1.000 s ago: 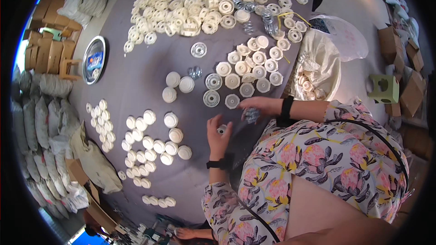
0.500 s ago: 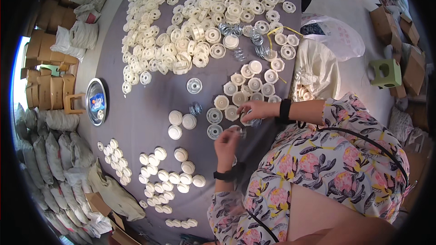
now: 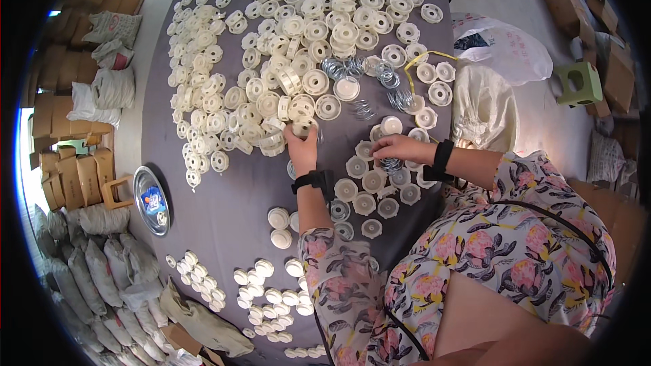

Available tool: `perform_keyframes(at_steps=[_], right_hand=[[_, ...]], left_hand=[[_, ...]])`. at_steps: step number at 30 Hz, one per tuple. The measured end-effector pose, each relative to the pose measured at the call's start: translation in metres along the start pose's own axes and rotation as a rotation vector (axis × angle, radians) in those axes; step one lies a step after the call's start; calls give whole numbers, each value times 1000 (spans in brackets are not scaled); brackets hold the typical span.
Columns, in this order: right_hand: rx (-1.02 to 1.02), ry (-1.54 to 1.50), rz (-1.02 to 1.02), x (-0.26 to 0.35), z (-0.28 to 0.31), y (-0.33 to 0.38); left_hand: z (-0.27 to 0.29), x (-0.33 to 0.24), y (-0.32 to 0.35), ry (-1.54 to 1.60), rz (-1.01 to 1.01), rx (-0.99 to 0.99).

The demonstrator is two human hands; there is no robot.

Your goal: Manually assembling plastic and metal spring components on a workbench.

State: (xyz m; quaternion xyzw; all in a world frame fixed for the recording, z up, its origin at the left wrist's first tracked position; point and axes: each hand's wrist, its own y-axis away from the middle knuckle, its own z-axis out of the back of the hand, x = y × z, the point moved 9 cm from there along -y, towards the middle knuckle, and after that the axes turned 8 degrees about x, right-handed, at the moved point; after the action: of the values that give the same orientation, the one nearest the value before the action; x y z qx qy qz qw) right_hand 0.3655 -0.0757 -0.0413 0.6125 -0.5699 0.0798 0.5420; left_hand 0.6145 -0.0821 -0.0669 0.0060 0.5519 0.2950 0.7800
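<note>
At the near edge of a big heap of white plastic wheel-like parts [image 3: 315, 82], my left hand [image 3: 302, 146] has its fingers closed round one white ring-shaped part [image 3: 303, 126]. My right hand [image 3: 405, 150] is bent over a group of white scalloped caps [image 3: 373, 181], and its fingers curl round a metal coil spring [image 3: 391, 165]. The right fingertips are partly hidden. More coil springs [image 3: 387, 74] lie beyond it, beside the heap. By my left forearm sit translucent round parts [image 3: 340, 210] and stacked white round pieces [image 3: 278, 217].
Groups of finished-looking white round pieces [image 3: 273, 296] lie at the table's lower part. A metal tray [image 3: 153, 200] with a blue packet stands at the left edge. Beyond the right edge are a white sack [image 3: 485, 105], a plastic bag [image 3: 508, 54] and a green stool [image 3: 576, 85].
My left hand has moved from near the scalloped caps out to the heap and closed on a part. The right hand has moved away from my body with the spring. The view has shifted.
</note>
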Motion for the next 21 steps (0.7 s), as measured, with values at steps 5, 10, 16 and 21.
perform_keyframes(at_steps=[5,10,16,21], right_hand=[[-165,255,101,48,16,-44],[-123,817,1,77,14,-108],[-159,1253,-56,103,-47,-134],[-249,1737,319,90,-75,-92]], left_hand=[[-10,20,19,101,2,11],[-2,-14,52,299,85,-7],[33,28,69,563,40,-117],[52,1,80,475,-147,-286]])
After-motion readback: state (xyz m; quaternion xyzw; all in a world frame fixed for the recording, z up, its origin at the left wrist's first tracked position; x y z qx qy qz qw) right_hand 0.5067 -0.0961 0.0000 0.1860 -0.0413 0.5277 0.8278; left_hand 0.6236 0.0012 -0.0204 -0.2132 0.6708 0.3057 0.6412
